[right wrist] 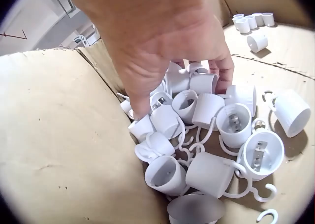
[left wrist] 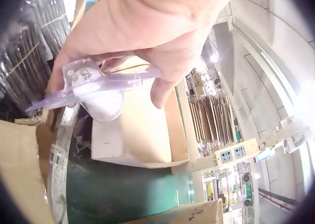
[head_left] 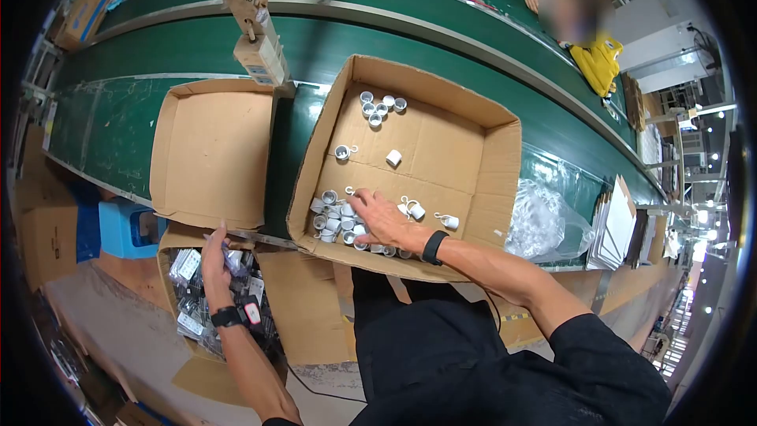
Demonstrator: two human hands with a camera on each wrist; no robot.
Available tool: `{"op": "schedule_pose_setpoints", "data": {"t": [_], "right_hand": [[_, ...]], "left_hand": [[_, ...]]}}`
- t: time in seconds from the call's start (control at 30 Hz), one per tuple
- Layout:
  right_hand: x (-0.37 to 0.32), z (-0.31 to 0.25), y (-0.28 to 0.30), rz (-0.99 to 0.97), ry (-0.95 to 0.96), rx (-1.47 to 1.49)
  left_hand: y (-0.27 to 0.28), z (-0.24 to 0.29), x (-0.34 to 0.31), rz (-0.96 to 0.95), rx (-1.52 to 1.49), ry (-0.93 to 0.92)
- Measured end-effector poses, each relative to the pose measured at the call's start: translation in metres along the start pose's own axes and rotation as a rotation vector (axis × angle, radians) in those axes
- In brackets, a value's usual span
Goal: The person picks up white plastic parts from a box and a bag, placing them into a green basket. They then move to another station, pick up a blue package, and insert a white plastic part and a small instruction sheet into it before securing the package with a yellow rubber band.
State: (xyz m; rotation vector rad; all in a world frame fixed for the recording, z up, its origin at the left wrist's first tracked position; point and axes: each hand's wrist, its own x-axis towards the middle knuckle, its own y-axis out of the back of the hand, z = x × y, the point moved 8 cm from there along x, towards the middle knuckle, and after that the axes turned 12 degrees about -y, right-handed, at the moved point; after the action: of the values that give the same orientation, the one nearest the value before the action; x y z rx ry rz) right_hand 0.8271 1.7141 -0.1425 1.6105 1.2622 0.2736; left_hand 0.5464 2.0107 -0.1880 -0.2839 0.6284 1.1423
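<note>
A clear plastic package point(left wrist: 88, 83) with a white piece inside is pinched by my left hand point(head_left: 214, 268), which is over a carton of packed items at the lower left. My right hand point(head_left: 386, 223) reaches into the big cardboard box point(head_left: 493, 158), on a pile of white cups with hooks point(head_left: 330, 223). In the right wrist view, the thumb and fingers of the hand point(right wrist: 162, 51) stand wide apart around several cups; some fingertips are hidden behind them. More cups point(head_left: 375, 119) stand in a group near the box's far left corner, and a single cup point(head_left: 393, 158) lies mid-box.
An empty shallow cardboard box point(head_left: 211, 154) stands left of the big box on the green surface. A plastic bag point(head_left: 540, 221) lies at the right, beside stacked boards point(head_left: 611, 225). A post with a socket box point(head_left: 260, 59) rises behind. Another person point(head_left: 579, 24) is across the line.
</note>
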Motion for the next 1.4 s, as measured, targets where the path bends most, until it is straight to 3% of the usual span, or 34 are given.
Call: {"op": "schedule_pose_setpoints", "data": {"t": [0.1,0.23,0.37,0.47,0.57,0.6,0.67,0.77,0.83,0.9,1.03,1.1,1.13,1.17,1.23,1.33,1.4], "right_hand": [[0.000,-0.010,0.004,-0.044,0.016,0.003],[0.011,-0.004,-0.011,-0.094,0.058,0.018],[0.009,0.006,-0.015,-0.115,0.070,0.013],[0.003,0.019,-0.010,-0.104,0.054,-0.007],[0.004,0.024,-0.016,-0.206,0.107,0.061],[0.003,0.025,-0.012,-0.191,0.140,0.113],[0.001,0.032,-0.006,-0.194,0.143,0.209],[0.004,0.044,0.016,-0.141,0.145,0.248],[0.004,0.052,0.040,-0.177,0.063,0.366],[0.006,0.022,0.072,-0.235,0.006,0.491],[0.033,-0.071,0.148,-0.219,0.072,0.570],[0.059,-0.129,0.158,-0.216,0.091,0.494],[0.076,-0.145,0.143,-0.278,0.069,0.503],[0.097,-0.161,0.133,-0.020,0.283,0.289],[0.126,-0.182,0.105,0.040,0.257,0.292],[0.160,-0.194,0.066,-0.035,0.073,0.219],[0.179,-0.198,0.044,-0.017,0.051,0.176]], "left_hand": [[-0.003,0.029,-0.037,-0.048,0.041,-0.129],[-0.017,0.064,-0.090,0.090,0.232,-0.338],[-0.073,0.071,-0.147,-0.060,0.275,-0.319],[-0.098,0.036,-0.159,-0.098,0.194,-0.260],[-0.124,0.024,-0.163,-0.133,0.265,-0.388],[-0.136,0.027,-0.174,-0.164,0.243,-0.308],[-0.159,0.035,-0.186,-0.254,0.113,-0.368],[-0.164,0.018,-0.177,-0.287,-0.010,-0.431],[-0.160,0.012,-0.177,-0.275,0.011,-0.371],[-0.155,-0.003,-0.167,-0.271,0.016,-0.463],[-0.162,-0.002,-0.182,-0.292,-0.088,-0.370],[-0.159,-0.014,-0.185,-0.244,0.032,-0.497],[-0.160,-0.012,-0.191,-0.270,0.029,-0.446],[-0.162,-0.017,-0.192,-0.284,0.015,-0.475],[-0.162,-0.009,-0.203,-0.339,0.098,-0.457],[-0.162,-0.017,-0.209,-0.374,0.085,-0.402],[-0.160,-0.009,-0.215,-0.387,0.092,-0.397]]}}
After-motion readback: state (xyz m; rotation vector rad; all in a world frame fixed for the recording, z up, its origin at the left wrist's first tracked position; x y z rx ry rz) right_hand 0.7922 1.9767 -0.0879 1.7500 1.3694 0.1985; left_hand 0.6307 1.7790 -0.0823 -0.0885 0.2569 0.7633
